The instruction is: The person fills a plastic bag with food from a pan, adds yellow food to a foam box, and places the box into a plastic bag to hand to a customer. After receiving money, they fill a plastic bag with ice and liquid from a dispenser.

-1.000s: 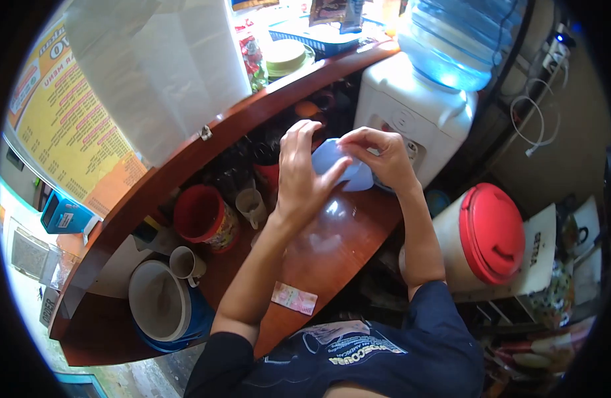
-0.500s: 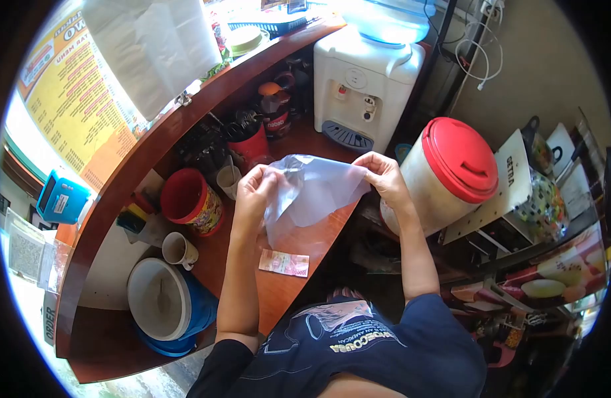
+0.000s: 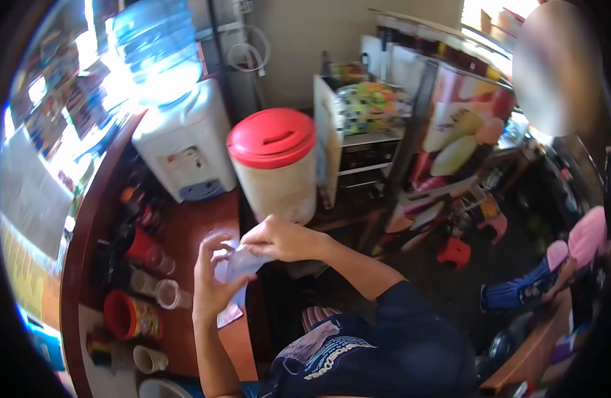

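A thin, translucent plastic bag (image 3: 244, 263) hangs bunched between my hands over the counter's edge. My right hand (image 3: 282, 239) pinches its upper part with closed fingers. On the other side, my left hand (image 3: 214, 282) is curved open, thumb and fingers spread apart around the bag. A pinkish banknote (image 3: 230, 314) lies on the wooden counter (image 3: 196, 331) just behind my left hand, partly covered by it. To the left of that hand stands a clear plastic cup (image 3: 170, 294).
A white water dispenser (image 3: 186, 146) and a drum with a red lid (image 3: 272, 139) stand ahead. Along the left are a red tub (image 3: 130, 317) and a mug (image 3: 150, 359). A person in pink (image 3: 584, 239) is at the right, near a red stool (image 3: 454, 253).
My view has swung right. The bag was stretched wide between both hands; now it is gathered, my left fingers have spread from their pinch, and my hands are close together.
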`<state>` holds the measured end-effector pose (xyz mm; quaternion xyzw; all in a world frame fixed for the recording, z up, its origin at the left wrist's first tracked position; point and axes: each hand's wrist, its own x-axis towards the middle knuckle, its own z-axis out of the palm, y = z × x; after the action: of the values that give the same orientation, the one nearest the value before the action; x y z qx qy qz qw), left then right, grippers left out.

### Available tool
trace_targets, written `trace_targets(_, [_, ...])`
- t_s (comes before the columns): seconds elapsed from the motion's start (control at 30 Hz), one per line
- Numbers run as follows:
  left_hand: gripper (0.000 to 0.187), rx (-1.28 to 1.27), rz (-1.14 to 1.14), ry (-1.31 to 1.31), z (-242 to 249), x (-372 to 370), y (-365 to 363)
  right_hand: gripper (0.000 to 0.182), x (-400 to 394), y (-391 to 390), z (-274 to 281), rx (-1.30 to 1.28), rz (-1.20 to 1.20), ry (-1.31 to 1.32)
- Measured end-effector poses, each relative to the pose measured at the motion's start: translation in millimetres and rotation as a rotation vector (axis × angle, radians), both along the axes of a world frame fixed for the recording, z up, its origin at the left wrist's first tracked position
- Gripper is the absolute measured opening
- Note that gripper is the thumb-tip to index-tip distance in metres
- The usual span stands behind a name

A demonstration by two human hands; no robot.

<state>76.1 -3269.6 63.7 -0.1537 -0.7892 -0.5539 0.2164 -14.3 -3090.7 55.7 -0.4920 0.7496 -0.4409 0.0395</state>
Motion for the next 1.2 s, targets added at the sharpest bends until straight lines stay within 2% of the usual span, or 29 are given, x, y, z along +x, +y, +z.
trace_targets(0.07, [0.021, -0.195, -0.058, 0.012, -11, -3, 12, 0.019, 8, 24, 2, 0.015, -0.034, -0.061])
trace_targets(0.1, [0.013, -0.194, -0.038, -0.052, -13, -5, 17, 0.021, 9, 34, 2, 0.005, -0.022, -0.106])
trace_targets(0.13, [0.013, -0.196, -0.044, -0.046, -15, -7, 24, 0.023, 11, 44, 0, -0.008, -0.006, -0.149])
trace_targets(0.2, [0.014, 0.27, -0.209, -0.1, -19, -21, 47, 0.029, 10, 72, -5, 0.02, -0.029, -0.131])
trace_targets(0.23, [0.021, 0.422, -0.27, -0.218, -23, -23, 51, 0.029, 9, 81, -6, 0.012, -0.029, -0.162])
trace_targets(0.27, [0.021, 0.419, -0.278, -0.208, -22, -27, 59, 0.029, 7, 90, -6, 0.004, -0.028, -0.194])
trace_targets(0.3, [0.022, 0.522, -0.316, -0.26, -19, -31, 67, 0.029, 2, 99, -9, 0.001, -0.033, -0.184])
trace_targets(0.37, [0.023, 0.688, -0.387, -0.297, -20, -45, 85, 0.027, -10, 118, -17, -0.232, 0.017, -0.103])
trace_targets(0.4, [0.023, 0.686, -0.394, -0.291, -18, -52, 94, 0.027, -15, 130, -15, -0.232, 0.014, -0.094])
trace_targets(0.47, [0.023, 0.963, -0.603, -0.373, -13, -68, 117, 0.024, -26, 163, -9, -0.257, 0.025, -0.134])
trace_targets(0.5, [0.027, 0.933, -0.615, -0.402, -15, -77, 127, 0.022, -32, 182, -5, -0.268, 0.057, -0.25])
trace_targets(0.53, [0.025, 0.742, -0.632, -0.382, -14, -85, 138, 0.022, -36, 204, 1, -0.263, 0.051, -0.247])
trace_targets(0.6, [0.019, 0.537, -0.542, -0.504, -9, -95, 169, 0.021, -43, 249, 19, -0.365, 0.157, -0.528])
trace_targets(0.63, [0.019, 0.45, -0.714, -0.516, -12, -109, 177, 0.019, -45, 267, 30, -0.301, 0.173, -0.416])
trace_targets(0.67, [0.013, 0.36, -0.781, -0.443, -9, -118, 191, 0.019, -47, 286, 42, -0.295, 0.179, -0.417])
trace_targets(0.73, [0.01, 0.162, -0.708, -0.357, -1, -124, 213, 0.017, -51, 321, 72, -0.137, 0.176, -0.198])
trace_targets(0.77, [0.01, 0.165, -0.701, -0.351, 7, -124, 229, 0.017, -51, 338, 94, -0.106, -0.01, -0.004])
trace_targets(0.83, [0.013, 0.265, -0.571, -0.021, 20, -124, 257, 0.02, -60, 374, 135, -0.126, -0.437, 0.337])
trace_targets(0.87, [0.013, 0.269, -0.565, -0.021, 19, -126, 261, 0.021, -76, 396, 152, -0.279, -0.605, 0.225])
trace_targets(0.9, [0.015, 0.148, -0.466, 0.01, 16, -128, 263, 0.022, -107, 421, 169, -0.349, -0.736, 0.322])
trace_targets(0.93, [0.018, 0.026, -0.368, 0.04, 13, -129, 264, 0.034, -137, 446, 190, -0.211, -0.925, 0.504])
trace_targets(1.0, [0.018, -0.02, -0.335, 0.028, 0, -131, 268, 0.055, -207, 492, 213, 0.096, -1.199, 0.57])
trace_targets(1.07, [0.019, -0.123, -0.375, -0.053, -7, -128, 276, 0.078, -254, 503, 240, 0.307, -1.275, 0.221])
trace_targets(1.1, [0.022, -0.101, -0.362, -0.14, -11, -124, 281, 0.078, -268, 502, 242, 0.307, -1.277, 0.222])
trace_targets(1.17, [0.028, -0.162, -0.4, -0.103, -11, -119, 287, 0.087, -291, 496, 247, 0.107, -1.112, -0.097])
trace_targets(1.2, [0.03, -0.184, -0.422, -0.117, -14, -117, 287, 0.087, -302, 497, 249, 0.107, -1.112, -0.09])
